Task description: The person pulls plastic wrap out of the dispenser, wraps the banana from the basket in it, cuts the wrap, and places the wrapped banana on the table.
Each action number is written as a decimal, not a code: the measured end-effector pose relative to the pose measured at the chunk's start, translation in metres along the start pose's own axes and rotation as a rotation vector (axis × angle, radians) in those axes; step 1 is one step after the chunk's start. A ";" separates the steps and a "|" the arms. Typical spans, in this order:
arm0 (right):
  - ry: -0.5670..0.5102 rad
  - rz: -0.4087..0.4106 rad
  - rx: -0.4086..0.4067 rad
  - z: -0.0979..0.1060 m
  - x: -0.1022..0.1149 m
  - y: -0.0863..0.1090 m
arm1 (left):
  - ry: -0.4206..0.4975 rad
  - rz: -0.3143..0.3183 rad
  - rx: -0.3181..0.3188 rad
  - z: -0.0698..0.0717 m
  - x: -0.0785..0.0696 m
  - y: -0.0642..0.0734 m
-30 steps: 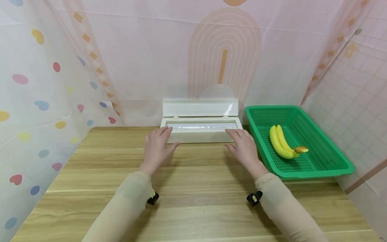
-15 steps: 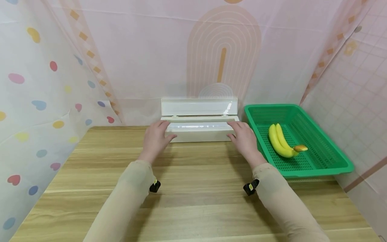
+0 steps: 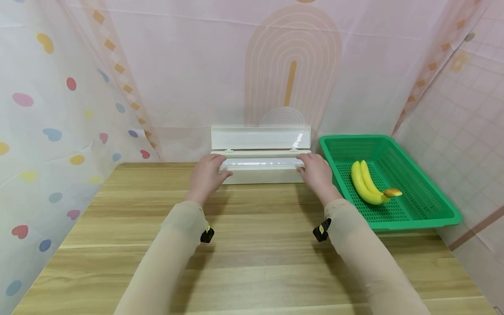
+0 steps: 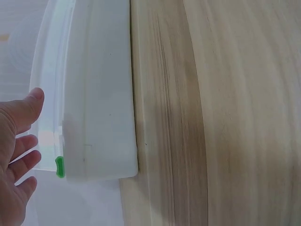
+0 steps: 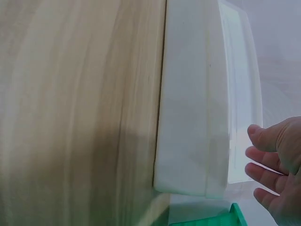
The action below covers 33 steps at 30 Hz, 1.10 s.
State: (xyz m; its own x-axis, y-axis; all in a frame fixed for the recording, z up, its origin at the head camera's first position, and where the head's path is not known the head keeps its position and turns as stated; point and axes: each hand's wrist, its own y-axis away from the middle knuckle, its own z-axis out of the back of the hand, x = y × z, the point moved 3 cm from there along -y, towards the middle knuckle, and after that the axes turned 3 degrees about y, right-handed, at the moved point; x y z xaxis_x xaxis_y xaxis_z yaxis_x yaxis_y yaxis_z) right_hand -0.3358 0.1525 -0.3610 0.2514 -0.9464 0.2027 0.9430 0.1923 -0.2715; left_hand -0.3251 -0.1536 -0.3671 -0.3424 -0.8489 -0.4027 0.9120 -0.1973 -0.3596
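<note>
One bare left hand (image 3: 206, 174) and one bare right hand (image 3: 317, 174) hover at opposite ends of a long, narrow, white plastic-looking box (image 3: 264, 176), set at the far edge of the wood-grained table (image 3: 260, 245). Both look released, thumbs apart from loosely bent fingers, nothing gripped (whether a fingertip brushes the box, I cannot tell).

The box should prove stiff and fairly light, though its contents may add weight; its smooth walls could slip under dry fingers. The thin, white hinged lid (image 3: 260, 138) stands raised at the back and seems the weakest part, a poor handle. Holding the body near both ends, thumbs against the front wall, looks surest. The glossy, pale strip (image 3: 260, 162) inside appears slick, possibly soft film, and calls for a light touch. A small green plastic piece (image 4: 59, 166) at the left end is best left unpressed. The green perforated plastic basket (image 3: 417, 226), just right of the box, leaves the right fingers less room.
</note>
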 end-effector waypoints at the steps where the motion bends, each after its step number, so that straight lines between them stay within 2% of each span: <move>1: 0.007 -0.002 0.014 0.000 0.000 -0.002 | -0.001 0.003 0.009 0.000 0.000 -0.001; 7: 0.047 -0.010 0.075 0.000 -0.003 -0.012 | -0.018 0.011 0.053 0.000 0.005 -0.007; 14: 0.064 -0.047 0.139 0.002 -0.009 -0.020 | -0.056 0.003 0.060 0.004 0.014 -0.012; 19: 0.070 -0.053 0.174 0.003 -0.011 -0.023 | -0.059 0.023 0.103 0.005 0.017 -0.015; 26: 0.073 -0.065 0.208 0.002 -0.015 -0.027 | -0.060 -0.011 0.126 0.004 0.017 -0.020; 33: 0.049 -0.097 0.237 -0.004 -0.022 -0.027 | -0.045 0.064 0.189 0.003 0.016 -0.022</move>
State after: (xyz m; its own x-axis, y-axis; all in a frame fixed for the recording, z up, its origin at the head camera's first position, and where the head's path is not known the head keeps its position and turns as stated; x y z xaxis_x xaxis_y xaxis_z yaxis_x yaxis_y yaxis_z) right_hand -0.3680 0.1667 -0.3615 0.1516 -0.9738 0.1697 0.9884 0.1497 -0.0242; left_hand -0.3503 -0.1643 -0.3633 -0.2763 -0.8827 -0.3801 0.9591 -0.2277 -0.1684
